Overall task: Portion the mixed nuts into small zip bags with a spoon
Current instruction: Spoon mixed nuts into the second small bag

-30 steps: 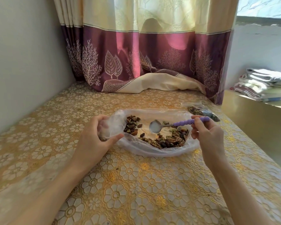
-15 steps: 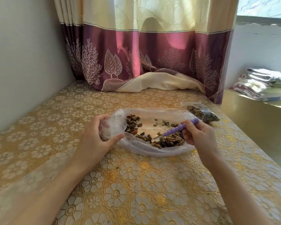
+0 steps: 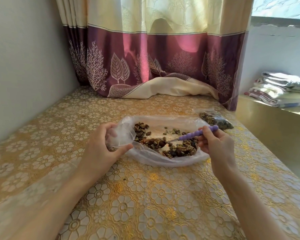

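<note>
While pinched in the right hand by its purple handle, spoon slanted down-left, bowl seemingly buried among the nuts in the big open bag on the bench. Left hand gripping a small clear bag, just left of the spoon's tip. Filled bag beyond the right-hand grip.

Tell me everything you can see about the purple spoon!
The spoon has a bumpy lilac handle, plastic by the look of it, and a thin silver metal neck. The right hand pinches the handle near its far end. It slants down to the left into the big clear bag, and its bowl is buried in the mixed nuts, so the bowl cannot be seen. The nuts touch its front end; the fingers touch its handle.
</note>
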